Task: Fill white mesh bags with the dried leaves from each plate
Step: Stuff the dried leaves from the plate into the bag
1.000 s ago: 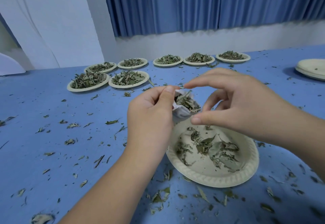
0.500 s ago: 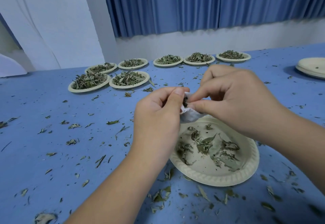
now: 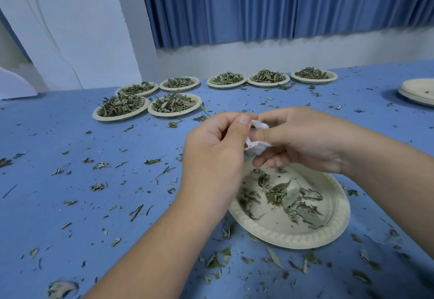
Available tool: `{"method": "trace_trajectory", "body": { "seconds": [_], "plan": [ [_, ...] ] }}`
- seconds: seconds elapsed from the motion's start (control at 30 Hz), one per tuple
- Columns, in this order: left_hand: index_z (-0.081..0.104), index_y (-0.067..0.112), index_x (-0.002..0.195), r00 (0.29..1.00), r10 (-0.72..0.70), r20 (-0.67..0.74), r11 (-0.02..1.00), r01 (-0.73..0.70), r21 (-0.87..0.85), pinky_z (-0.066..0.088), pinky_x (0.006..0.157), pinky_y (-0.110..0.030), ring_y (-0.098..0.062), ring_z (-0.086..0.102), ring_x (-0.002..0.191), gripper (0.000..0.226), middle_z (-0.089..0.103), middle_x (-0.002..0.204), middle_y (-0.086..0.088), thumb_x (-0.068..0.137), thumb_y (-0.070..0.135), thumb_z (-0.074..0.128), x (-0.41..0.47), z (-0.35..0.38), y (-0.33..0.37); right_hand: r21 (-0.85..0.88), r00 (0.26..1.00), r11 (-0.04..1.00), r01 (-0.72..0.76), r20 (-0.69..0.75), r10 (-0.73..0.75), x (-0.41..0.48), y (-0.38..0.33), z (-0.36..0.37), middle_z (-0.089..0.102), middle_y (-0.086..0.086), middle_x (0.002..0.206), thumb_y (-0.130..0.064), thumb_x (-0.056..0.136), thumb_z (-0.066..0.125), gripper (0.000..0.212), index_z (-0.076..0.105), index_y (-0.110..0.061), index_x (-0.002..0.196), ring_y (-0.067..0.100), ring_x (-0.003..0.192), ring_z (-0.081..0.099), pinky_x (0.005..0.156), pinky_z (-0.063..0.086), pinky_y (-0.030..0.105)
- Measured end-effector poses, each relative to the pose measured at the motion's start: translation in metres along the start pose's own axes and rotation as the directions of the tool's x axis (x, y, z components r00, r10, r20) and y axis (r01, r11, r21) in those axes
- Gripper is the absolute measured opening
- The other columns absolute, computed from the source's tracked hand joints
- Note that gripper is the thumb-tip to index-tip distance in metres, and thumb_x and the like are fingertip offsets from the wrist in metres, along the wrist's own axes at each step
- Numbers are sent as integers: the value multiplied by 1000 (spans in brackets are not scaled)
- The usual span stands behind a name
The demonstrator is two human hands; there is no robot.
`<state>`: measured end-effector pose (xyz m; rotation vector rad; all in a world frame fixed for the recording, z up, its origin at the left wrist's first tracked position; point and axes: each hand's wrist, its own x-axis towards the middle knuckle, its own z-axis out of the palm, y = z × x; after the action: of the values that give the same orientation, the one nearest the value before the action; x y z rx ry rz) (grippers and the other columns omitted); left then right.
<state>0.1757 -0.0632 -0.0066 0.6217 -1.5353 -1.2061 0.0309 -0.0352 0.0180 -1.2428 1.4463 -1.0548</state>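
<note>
Pinching a small white mesh bag (image 3: 257,147) between the left hand (image 3: 211,155) and the right hand (image 3: 303,139), fingers (image 3: 243,122) of both curled tight on it. Held up just above the near plate (image 3: 293,240), with a few dried leaves (image 3: 286,195) left in there. Seven full plates (image 3: 122,117) far back on the blue tabletop (image 3: 58,134), leaf bits all over.

Left hand (image 3: 213,155) and right hand (image 3: 303,139) meet mid-air, fingers curled, both pinching.

left hand (image 3: 211,157) and right hand (image 3: 305,139) are showing bare. left forearm (image 3: 150,251) and right forearm (image 3: 387,169) are running bare to the frame edge. left thumbnail (image 3: 244,119) is showing short, trimmed.
</note>
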Motion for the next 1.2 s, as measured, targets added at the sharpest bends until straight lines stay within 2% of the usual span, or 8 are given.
{"method": "trace_trajectory", "body": {
  "seconds": [0.13,0.3,0.5,0.67,0.83,1.0,1.1,1.2],
  "plan": [
    [74,17,81,1000,1,13,997,-2,80,32,43,-8,3,44,40,22,56,50,16,95,16,57,-2,2,-2,-148,983,989,20,-180,-47,11,-3,13,64,9,63,-4,74,67,8,62,-10,77,16,51,60,45,46,22],
    [74,27,79,1000,7,0,988,-7,152,54,64,-24,-3,64,69,23,72,75,10,94,17,59,-1,2,-4,-534,941,845,-20,-296,-164,24,0,26,59,11,59,-2,79,51,17,51,-13,65,24,57,55,53,44,35],
    [71,28,73,997,40,-59,977,-26,212,43,57,-5,7,60,65,28,70,71,16,95,19,58,3,-3,-3,-186,989,982,27,-140,-53,10,5,16,72,14,91,-29,87,65,22,69,-11,99,26,76,72,68,59,32],
    [70,33,69,996,63,-62,975,-48,217,38,54,-5,7,55,58,32,64,60,21,96,19,58,4,-4,-2,-122,983,985,126,-115,-140,-2,-1,5,70,6,76,-13,84,70,9,73,-12,92,22,70,72,63,59,27],
    [75,26,82,998,63,0,969,-61,240,48,61,-17,-1,60,66,22,70,73,10,95,22,57,0,0,-5,-362,948,930,67,-268,-172,12,2,13,59,3,64,-11,75,68,8,63,-15,71,14,55,54,54,44,26],
    [71,29,76,994,72,-84,968,-49,244,38,53,-6,7,54,57,27,62,59,22,96,18,56,8,-10,-7,-493,908,862,119,-298,-296,5,9,13,57,-15,63,-42,77,69,19,63,-24,77,2,52,47,45,37,13],
    [71,29,78,981,94,-169,972,-53,230,36,50,-10,4,48,51,26,57,56,22,97,21,55,18,-23,-9,-616,862,773,151,-301,-408,-20,23,5,59,-20,90,-75,68,48,45,61,-37,89,-7,77,54,63,40,16],
    [70,26,79,972,114,-204,974,-69,216,34,50,-19,-1,42,47,26,51,51,19,98,21,54,25,-31,-12,-796,929,605,-17,-237,-286,-39,39,3,45,-26,114,-97,56,20,90,51,-44,122,-8,104,43,83,39,21]
  ]
}}
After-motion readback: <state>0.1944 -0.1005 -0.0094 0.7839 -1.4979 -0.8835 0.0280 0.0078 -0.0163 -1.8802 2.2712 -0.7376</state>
